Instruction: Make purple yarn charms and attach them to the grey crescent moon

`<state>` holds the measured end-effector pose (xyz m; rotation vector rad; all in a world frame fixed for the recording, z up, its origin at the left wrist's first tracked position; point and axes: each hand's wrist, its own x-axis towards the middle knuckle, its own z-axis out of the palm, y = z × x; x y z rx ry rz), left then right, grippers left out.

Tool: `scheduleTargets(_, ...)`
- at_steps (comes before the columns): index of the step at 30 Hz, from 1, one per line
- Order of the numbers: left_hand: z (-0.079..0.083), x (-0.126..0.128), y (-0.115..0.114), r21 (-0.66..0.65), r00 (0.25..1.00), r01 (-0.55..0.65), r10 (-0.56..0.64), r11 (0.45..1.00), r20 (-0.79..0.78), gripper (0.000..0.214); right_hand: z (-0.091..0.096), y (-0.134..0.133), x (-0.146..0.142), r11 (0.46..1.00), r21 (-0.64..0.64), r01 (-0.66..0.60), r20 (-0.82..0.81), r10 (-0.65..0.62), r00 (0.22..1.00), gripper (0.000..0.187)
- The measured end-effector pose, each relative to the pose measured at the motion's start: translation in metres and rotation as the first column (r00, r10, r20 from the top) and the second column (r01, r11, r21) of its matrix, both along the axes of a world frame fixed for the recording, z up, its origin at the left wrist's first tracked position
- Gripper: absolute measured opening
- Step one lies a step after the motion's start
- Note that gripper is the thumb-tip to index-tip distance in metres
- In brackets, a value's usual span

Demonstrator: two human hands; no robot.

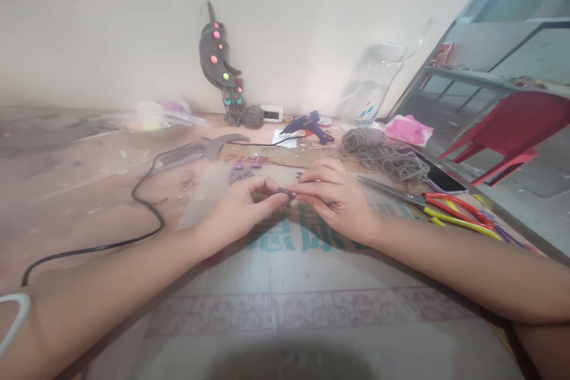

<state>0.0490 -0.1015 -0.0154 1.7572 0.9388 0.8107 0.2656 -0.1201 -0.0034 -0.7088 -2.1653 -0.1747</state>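
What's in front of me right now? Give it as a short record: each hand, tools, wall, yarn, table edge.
Left hand: pinching a small dark piece
Right hand: at the same piece; exact grip unclear
Tools: glue gun beyond the hands; scissors right of the right hand
Wall: grey moon against it, with coloured dots
Yarn: ball beside the moon's strands; loose yarn farther right
Table edge: phone beside the loose yarn
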Motion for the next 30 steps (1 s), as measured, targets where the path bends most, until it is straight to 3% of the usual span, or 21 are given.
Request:
scheduleTargets(6,0.007,0.0,-0.005,0.066,0.998,-0.024,0.028,0.998,-0.062,0.023,0.001,-0.006,-0.002,0.985,-0.17,0.039,-0.13,-0.061,0.99,0.018)
scheduleTargets(11,0.01,0.0,-0.007,0.161,0.99,-0.004,0.027,0.987,-0.138,0.02,0.0,-0.005,-0.002,0.984,-0.176,0.033,-0.078,-0.047,0.996,0.01)
scheduleTargets(18,0.012,0.0,-0.009,0.219,0.989,0.039,-0.006,0.975,-0.151,0.019,-0.003,-0.001,-0.001,0.993,-0.119,-0.01,-0.052,0.004,0.999,0.018)
scheduleTargets(23,0.013,0.0,-0.009,0.294,0.98,0.039,0.021,0.955,-0.198,0.016,-0.002,-0.001,-0.002,0.988,-0.152,-0.014,-0.048,0.006,0.999,0.008)
scheduleTargets(30,0.01,-0.001,-0.008,0.313,0.976,0.06,0.009,0.948,-0.217,0.016,-0.002,-0.001,-0.003,0.981,-0.187,-0.043,-0.072,0.03,0.997,0.01)
